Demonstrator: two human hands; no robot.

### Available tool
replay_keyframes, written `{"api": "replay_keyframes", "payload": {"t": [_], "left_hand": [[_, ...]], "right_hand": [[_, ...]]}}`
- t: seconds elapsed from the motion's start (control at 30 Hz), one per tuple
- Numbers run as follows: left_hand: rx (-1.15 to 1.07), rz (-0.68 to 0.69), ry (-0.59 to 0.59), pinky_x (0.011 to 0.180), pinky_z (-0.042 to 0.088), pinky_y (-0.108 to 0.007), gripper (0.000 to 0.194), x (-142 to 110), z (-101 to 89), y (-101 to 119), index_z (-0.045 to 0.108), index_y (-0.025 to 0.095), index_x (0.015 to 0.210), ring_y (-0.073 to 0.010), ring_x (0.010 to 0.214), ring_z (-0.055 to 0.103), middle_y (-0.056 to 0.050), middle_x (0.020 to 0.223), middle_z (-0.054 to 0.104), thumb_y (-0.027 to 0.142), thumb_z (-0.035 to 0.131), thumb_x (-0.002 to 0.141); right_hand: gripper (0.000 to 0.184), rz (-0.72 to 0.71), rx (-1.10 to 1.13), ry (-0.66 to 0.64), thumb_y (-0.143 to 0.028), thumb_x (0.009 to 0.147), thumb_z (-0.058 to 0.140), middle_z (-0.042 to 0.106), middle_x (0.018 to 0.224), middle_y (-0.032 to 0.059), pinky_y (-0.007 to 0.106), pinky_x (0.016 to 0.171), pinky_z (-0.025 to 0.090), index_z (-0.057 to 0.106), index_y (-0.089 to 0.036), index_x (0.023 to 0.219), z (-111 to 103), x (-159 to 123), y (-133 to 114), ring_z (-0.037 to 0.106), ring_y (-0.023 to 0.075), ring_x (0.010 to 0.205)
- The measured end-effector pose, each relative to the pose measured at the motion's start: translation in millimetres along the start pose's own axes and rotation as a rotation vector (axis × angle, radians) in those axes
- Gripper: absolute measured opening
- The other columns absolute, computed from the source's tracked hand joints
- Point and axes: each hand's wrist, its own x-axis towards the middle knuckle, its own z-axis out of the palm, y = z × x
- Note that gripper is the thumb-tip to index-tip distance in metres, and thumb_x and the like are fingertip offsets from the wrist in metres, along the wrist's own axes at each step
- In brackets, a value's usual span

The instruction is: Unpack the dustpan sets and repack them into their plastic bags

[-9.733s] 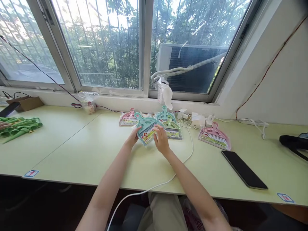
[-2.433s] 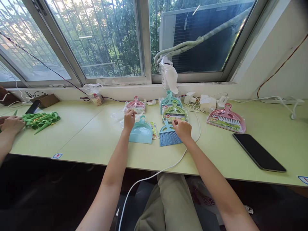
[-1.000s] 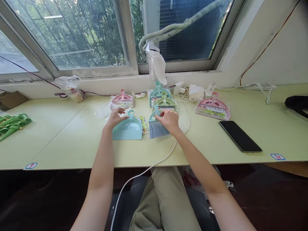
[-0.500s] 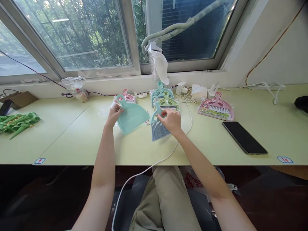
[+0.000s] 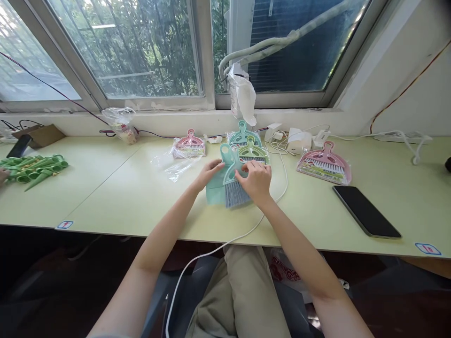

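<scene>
Smooth, pale yellow-green laminate covers the table (image 5: 134, 202), which runs beneath a metal-framed window (image 5: 141, 51). Glossy moulded plastic forms the dustpan (image 5: 214, 193), a mint-green, flat, fan-shaped piece with a looped handle. Stiff, straight, grey-blue bristles spread below the matching mint body of the brush (image 5: 233, 190). The left hand (image 5: 207, 174) is closed on the dustpan's near side, thumb along its edge; the pan sits just right of that hand. The right hand (image 5: 257, 182) pinches the brush by its body, bristles down at its left. The brush overlaps the front of the dustpan; whether they touch, I cannot tell.

Just beyond the right hand, a green wrapped set (image 5: 251, 151) crowds close, a teal wrapped set (image 5: 243, 135) behind it. Crumpled clear film (image 5: 176, 168) and a pink wrapped set (image 5: 190, 142) lie left of the left hand. A white cable (image 5: 243, 235) passes beneath the right wrist.
</scene>
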Motion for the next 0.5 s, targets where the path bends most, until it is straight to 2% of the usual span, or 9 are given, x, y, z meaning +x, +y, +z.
{"api": "replay_keyframes", "payload": {"t": [0.17, 0.33, 0.43, 0.5], "left_hand": [[0.095, 0.048, -0.071, 0.091, 0.045, -0.033, 0.057, -5.9, 14.8, 7.2, 0.06, 0.017, 0.117, -0.0258, 0.111, 0.058, -0.008, 0.117, 0.065, 0.054, 0.072, 0.075], [0.111, 0.06, -0.058, 0.089, 0.046, -0.033, 0.05, -5.6, 17.5, 4.5, 0.061, 0.018, 0.114, -0.0239, 0.107, 0.058, -0.008, 0.114, 0.065, 0.052, 0.068, 0.079], [0.04, 0.049, -0.092, 0.084, 0.047, -0.032, 0.048, -5.8, 17.5, 4.7, 0.062, 0.019, 0.113, -0.0217, 0.101, 0.061, -0.008, 0.111, 0.066, 0.052, 0.068, 0.078], [-0.004, 0.029, -0.107, 0.082, 0.048, -0.031, 0.048, -6.6, 17.9, 6.2, 0.063, 0.019, 0.111, -0.0208, 0.097, 0.063, -0.007, 0.108, 0.067, 0.051, 0.07, 0.076]], "right_hand": [[0.025, -0.035, -0.056, -0.009, -0.04, 0.088, 0.059, 0.069, 0.084, 0.008, 0.036, 0.078, 0.033, 0.067, -0.019, 0.076, 3.7, -3.8, -3.5, 0.06, 0.0236, 0.084], [0.025, -0.075, 0.017, -0.045, -0.034, 0.093, 0.051, 0.07, 0.086, 0.0078, 0.034, 0.076, 0.037, 0.069, -0.02, 0.083, 4.4, -5.1, -5.9, 0.062, 0.0217, 0.082], [0.025, -0.016, 0.107, 0.034, -0.034, 0.094, 0.052, 0.071, 0.109, 0.0103, 0.037, 0.086, 0.041, 0.07, -0.02, 0.103, 2.2, 1.0, 1.5, 0.062, 0.0257, 0.102], [0.033, 0.053, 0.233, 0.013, -0.039, 0.091, 0.056, 0.067, 0.123, 0.0115, 0.04, 0.092, 0.042, 0.067, -0.021, 0.116, 2.8, 7.1, 10.9, 0.059, 0.0284, 0.112]]}}
